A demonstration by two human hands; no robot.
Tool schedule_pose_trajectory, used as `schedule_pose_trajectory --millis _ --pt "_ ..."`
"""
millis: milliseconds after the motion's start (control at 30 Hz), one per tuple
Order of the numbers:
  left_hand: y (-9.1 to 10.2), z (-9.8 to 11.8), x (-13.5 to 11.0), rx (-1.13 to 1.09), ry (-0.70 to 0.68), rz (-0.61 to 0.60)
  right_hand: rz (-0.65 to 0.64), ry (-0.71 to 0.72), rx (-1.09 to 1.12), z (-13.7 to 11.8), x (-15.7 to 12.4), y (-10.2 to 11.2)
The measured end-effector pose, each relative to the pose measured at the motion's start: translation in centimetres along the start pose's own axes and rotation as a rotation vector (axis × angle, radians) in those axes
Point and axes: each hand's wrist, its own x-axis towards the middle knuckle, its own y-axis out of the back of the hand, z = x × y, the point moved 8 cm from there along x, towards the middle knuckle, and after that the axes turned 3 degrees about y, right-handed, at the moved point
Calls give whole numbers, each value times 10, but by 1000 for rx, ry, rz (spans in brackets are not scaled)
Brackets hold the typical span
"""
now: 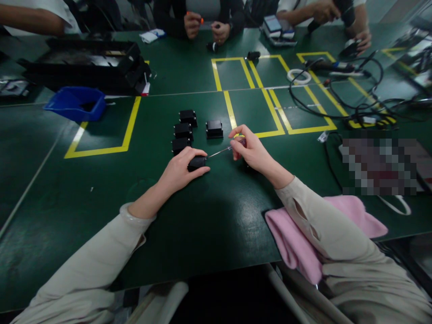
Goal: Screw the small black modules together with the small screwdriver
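Observation:
My left hand (178,170) is closed around a small black block (196,163) resting on the green table (209,225). My right hand (249,150) pinches a thin screwdriver (221,151) whose metal tip points left into the block. Just beyond my left hand, three more black blocks (183,131) stand in a column. A fourth one (214,129) sits alone to their right.
A blue bin (76,103) and a black tray (84,65) lie at the far left. Yellow tape boxes (270,108) mark the table. Black cables (354,90) sprawl at the far right. A pink cloth (297,243) lies under my right arm. Other people's hands (202,24) work along the far edge.

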Motion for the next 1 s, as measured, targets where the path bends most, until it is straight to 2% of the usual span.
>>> schedule_pose_trajectory --millis 1000 --pt "0 1 0 -2 -11 -5 5 -10 -38 -2 -1 2"
